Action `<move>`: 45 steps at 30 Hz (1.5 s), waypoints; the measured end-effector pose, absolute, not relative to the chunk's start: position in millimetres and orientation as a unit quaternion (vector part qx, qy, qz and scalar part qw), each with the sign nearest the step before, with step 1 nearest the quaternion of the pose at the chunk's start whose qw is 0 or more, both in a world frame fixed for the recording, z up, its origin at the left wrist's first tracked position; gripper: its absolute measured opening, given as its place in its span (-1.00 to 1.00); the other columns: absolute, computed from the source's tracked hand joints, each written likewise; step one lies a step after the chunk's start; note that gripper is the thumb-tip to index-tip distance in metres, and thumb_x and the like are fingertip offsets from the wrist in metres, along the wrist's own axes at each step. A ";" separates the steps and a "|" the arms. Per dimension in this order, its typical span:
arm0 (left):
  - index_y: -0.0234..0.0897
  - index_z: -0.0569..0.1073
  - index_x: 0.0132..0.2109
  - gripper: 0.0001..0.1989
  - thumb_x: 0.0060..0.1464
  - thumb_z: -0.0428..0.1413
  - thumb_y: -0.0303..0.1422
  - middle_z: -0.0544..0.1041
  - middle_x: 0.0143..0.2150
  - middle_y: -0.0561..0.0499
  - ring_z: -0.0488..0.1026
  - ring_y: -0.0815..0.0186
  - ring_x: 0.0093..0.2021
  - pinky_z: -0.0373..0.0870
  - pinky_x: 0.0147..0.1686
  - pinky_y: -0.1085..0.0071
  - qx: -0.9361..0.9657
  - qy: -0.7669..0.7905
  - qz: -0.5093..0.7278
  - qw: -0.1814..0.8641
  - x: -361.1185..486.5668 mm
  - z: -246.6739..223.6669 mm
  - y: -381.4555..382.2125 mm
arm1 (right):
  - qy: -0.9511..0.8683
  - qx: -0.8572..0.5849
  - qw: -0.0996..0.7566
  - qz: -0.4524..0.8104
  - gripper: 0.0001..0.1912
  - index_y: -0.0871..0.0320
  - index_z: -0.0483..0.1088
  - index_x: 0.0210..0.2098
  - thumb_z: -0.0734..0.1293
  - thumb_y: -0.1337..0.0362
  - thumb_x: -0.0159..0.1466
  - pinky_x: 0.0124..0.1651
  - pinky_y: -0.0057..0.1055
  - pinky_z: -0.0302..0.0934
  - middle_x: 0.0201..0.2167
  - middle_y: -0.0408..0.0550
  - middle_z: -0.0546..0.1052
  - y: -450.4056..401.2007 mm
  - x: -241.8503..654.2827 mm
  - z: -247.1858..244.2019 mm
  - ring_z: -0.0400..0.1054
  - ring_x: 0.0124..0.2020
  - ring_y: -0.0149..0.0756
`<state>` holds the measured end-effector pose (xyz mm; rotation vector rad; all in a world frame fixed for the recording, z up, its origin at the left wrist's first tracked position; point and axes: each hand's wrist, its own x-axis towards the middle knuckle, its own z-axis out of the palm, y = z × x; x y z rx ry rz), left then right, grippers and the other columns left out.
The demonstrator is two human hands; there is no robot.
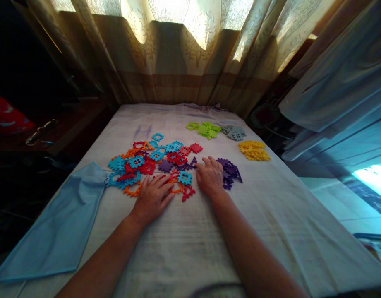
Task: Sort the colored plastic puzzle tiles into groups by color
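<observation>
On my feed, with twelve o'clock toward the curtain (165, 62), the left hand (155, 194) lay palm down, fingers spread, over the near edge of the mixed heap of toothed pieces (147, 167); I saw nothing pinched there. The right hand (210, 176) was palm down too, between that heap at its nine-to-ten o'clock and the purple pile (229, 169) at its three; I couldn't tell whether anything was caught beneath it.

I judged that a sideways sweep of that hand could have scattered the purple pile, simply because it sat so close. Interlocked teeth could have dragged wrong colours along with a lifted piece. The green pile (208, 130) at twelve and grey pile (236, 133) at one nearly met, so a careless nudge might have mixed them. The yellow pile (254, 151) at two stood safer, apart on the cloth (178, 248).
</observation>
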<state>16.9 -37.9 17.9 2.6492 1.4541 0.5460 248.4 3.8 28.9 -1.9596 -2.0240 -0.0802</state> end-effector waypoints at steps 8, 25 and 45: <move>-0.12 0.51 0.05 -0.69 0.26 0.02 -0.19 0.44 0.24 -0.08 0.32 0.04 0.24 0.11 0.23 -0.13 0.861 0.472 0.185 0.042 15.5 14.3 -36.6 | -0.728 -0.670 0.144 -0.003 -0.77 0.06 0.52 -0.11 0.26 0.25 0.31 0.23 -0.07 -0.05 0.14 0.01 0.47 5.9 248.0 27.6 0.11 0.28 -0.04; -0.10 0.52 0.06 -0.67 0.26 0.00 -0.18 0.43 0.25 -0.08 0.31 0.04 0.26 0.14 0.23 -0.11 0.862 0.472 0.181 0.044 12.8 10.4 -35.4 | -0.624 -0.724 0.275 -0.104 -0.74 0.13 0.54 -0.18 0.22 0.25 0.32 0.20 0.01 0.01 0.10 0.11 0.47 5.3 311.7 36.9 0.16 0.22 0.01; -0.12 0.52 0.06 -0.67 0.26 -0.01 -0.19 0.44 0.24 -0.10 0.30 0.04 0.26 0.15 0.23 -0.10 0.862 0.470 0.184 0.043 13.9 11.5 -35.3 | -0.615 -0.735 0.277 -0.072 -0.73 0.15 0.55 -0.21 0.21 0.27 0.28 0.10 -0.11 0.17 -0.07 0.11 0.56 1.2 349.1 35.4 0.33 0.03 -0.05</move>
